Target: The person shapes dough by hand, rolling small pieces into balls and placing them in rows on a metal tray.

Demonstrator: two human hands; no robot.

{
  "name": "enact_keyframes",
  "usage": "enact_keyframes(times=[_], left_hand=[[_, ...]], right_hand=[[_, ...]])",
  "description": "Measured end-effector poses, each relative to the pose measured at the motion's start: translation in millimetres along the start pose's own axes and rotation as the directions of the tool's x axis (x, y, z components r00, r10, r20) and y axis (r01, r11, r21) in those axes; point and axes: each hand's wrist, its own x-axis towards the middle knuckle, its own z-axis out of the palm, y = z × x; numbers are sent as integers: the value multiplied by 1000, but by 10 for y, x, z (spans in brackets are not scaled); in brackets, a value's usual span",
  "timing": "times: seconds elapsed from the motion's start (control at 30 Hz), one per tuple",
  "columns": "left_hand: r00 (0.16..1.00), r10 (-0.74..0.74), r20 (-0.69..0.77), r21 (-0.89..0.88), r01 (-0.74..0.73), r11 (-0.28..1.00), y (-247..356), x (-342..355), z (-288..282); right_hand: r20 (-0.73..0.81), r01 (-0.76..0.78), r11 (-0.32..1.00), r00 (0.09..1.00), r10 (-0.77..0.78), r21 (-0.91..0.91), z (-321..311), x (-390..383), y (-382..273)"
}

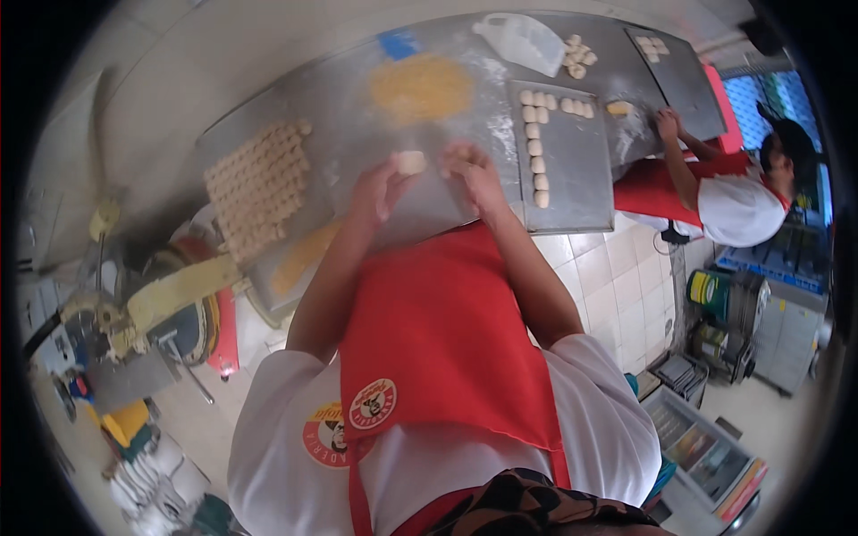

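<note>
Above the metal worktable (pixel 340 98), my left hand (pixel 384 186) is closed on a small pale dough ball (pixel 411 163), held between thumb and fingers. A short gap to the right, my right hand (pixel 475 176) has its fingers curled in and slightly blurred. What lies in them, if anything, I cannot make out. On the right, a metal tray (pixel 572 170) carries a column of round dough balls (pixel 535 147) and a short row along its far edge. Yellow crumbly meal (pixel 422 87) is spread beyond my hands.
Many dough pieces (pixel 257 188) sit in tight rows at left. A white plastic jug (pixel 521 42) lies at the far side near a dough pile (pixel 579 55) and a blue scraper-like piece (pixel 398 45). At right, a co-worker in a red apron (pixel 657 190) works beside another tray (pixel 684 85).
</note>
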Motion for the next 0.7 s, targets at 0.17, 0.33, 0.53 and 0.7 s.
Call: enact_keyframes(times=[0.17, 0.33, 0.53, 0.7], left_hand=[[993, -35, 115, -30, 39, 999, 59, -47, 143], [999, -30, 13, 233, 26, 972, 98, -81, 298], [998, -41, -48, 242, 52, 969, -11, -43, 130], [999, 37, 3, 296, -37, 954, -10, -96, 204]], right_hand=[[532, 720, 232, 656, -535, -654, 110, -39, -67], [352, 438, 735, 892, -284, -518, 132, 59, -19], [286, 126, 898, 958, 0, -421, -119, 147, -11], [199, -66, 920, 968, 153, -387, 92, -68, -406]])
